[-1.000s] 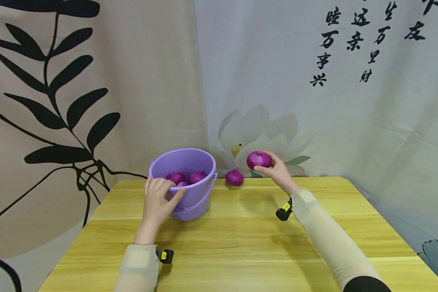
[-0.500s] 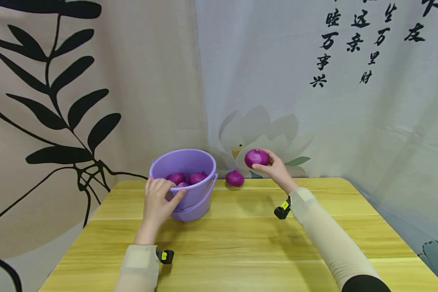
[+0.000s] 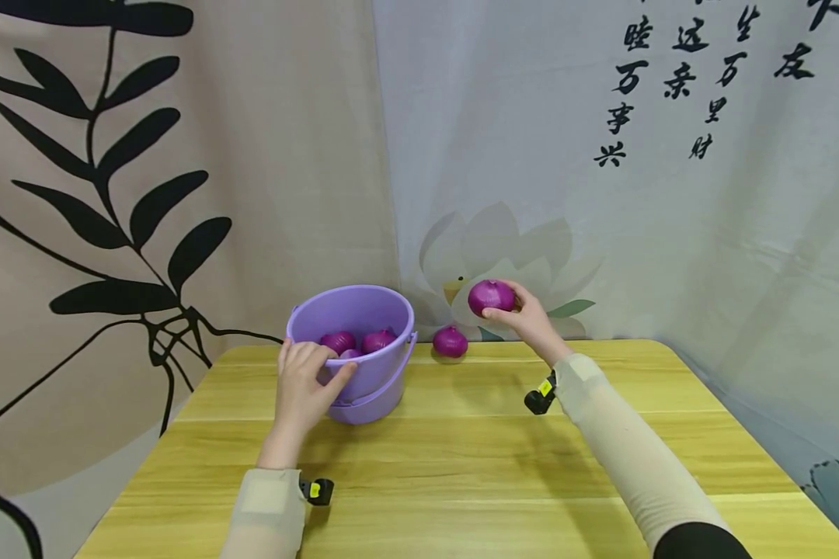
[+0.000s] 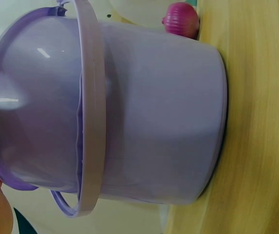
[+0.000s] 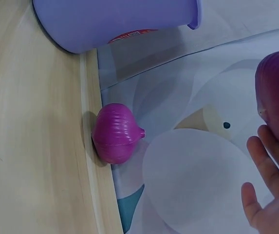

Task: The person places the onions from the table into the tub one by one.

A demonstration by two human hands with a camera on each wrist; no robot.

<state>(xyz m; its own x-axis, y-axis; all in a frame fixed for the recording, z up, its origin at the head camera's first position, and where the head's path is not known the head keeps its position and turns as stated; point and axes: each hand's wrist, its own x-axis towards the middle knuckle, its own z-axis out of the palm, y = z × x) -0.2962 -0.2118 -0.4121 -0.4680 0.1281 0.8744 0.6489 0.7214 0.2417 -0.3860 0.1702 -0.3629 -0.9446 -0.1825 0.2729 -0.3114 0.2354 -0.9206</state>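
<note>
A purple bucket point(image 3: 367, 380) stands near the back of the table, its handle point(image 4: 93, 97) hanging across its side. My left hand point(image 3: 306, 380) grips its near-left rim, fingers and thumb at the edge. Inside lie several red onions, among them one onion point(image 3: 377, 340) at the right and another onion point(image 3: 339, 341) at the left. My right hand point(image 3: 531, 314) holds a purple-red onion point(image 3: 490, 297) in the air between thumb and fingers, right of the bucket. Below it a loose onion point(image 3: 450, 341) sits at the table's back edge, its tip toward the wall in the right wrist view point(image 5: 116, 134).
The wooden table point(image 3: 461, 481) stretches toward me and to the right. A cloth backdrop point(image 3: 308, 155) with printed leaves, a lotus and characters hangs right behind its back edge. Small black cameras are strapped to both wrists.
My right hand has lifted the onion slightly and shifted it a little left. The left hand, the bucket and the loose onion stay where they were.
</note>
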